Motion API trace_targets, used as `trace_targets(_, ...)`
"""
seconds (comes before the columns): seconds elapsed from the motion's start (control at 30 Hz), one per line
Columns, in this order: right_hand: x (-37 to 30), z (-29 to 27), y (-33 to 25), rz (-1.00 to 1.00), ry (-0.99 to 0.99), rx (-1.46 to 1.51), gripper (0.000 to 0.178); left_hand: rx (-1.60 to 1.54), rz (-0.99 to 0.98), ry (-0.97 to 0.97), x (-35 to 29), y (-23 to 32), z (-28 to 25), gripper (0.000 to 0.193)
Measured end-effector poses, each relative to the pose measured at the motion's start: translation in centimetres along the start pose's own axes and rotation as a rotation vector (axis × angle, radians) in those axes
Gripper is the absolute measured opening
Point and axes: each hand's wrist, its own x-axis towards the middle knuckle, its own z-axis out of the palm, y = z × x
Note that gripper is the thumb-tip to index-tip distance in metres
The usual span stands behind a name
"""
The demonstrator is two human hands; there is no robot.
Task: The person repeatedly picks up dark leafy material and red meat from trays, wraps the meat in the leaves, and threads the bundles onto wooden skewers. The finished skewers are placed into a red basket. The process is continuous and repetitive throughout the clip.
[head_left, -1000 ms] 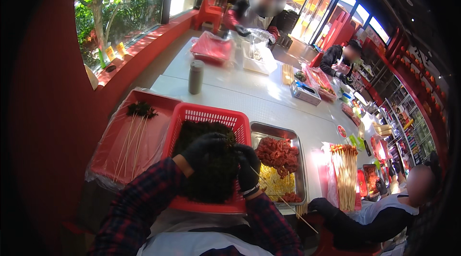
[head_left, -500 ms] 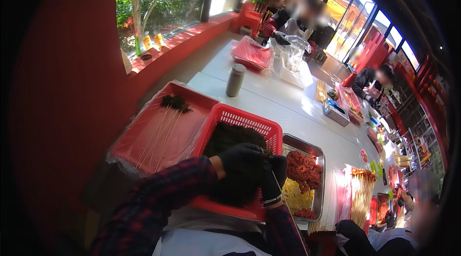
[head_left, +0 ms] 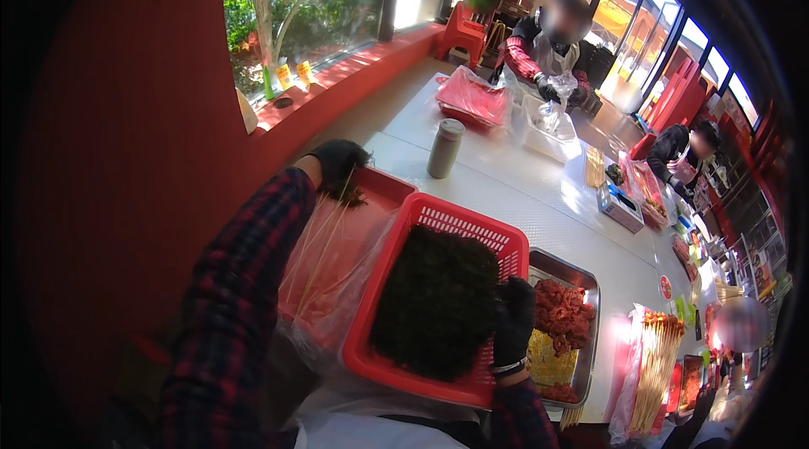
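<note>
My left hand [head_left: 340, 164], in a black glove, is over the far end of a plastic-lined red tray [head_left: 388, 188]. Its fingers are curled at the leafy tip of a thin skewer [head_left: 316, 251], beside other skewers with dark green leaves [head_left: 350, 195]. To the right of the tray, a red perforated basket [head_left: 438, 211] holds a heap of dark green leaves [head_left: 434, 306]. My right hand [head_left: 512, 323], also black-gloved, is at the basket's right side against the leaves. Its fingers are bent inward, and what they hold, if anything, is hidden.
Right of the basket stands a metal pan [head_left: 590, 314] of raw red meat [head_left: 563, 314]. Bundled skewers [head_left: 657, 365] lie beyond it. A grey tumbler [head_left: 445, 148] stands on the white table [head_left: 489, 184]. Co-workers [head_left: 552, 45] are at the far and right sides.
My hands have parted from over the basket. The left has swung far left to the tray; the right has stayed by the basket's right side. The skewer that slanted below my right hand is gone from there.
</note>
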Motion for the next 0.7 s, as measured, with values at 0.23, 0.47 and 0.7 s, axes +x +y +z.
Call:
trace_targets(0.23,0.0,-0.3,0.7,0.039,0.004,0.02,0.042,0.378,-0.226,-0.281,0.5,-4.1,9.6,0.014)
trace_targets(0.47,0.6,-0.8,1.1,0.013,0.144,0.049,0.033,-0.268,-0.138,0.326,1.8,5.8,7.5,0.012)
trace_targets(0.7,0.8,-0.9,2.1,0.017,0.172,0.124,0.028,-0.35,0.334,-0.236,-0.7,18.9,13.2,0.023)
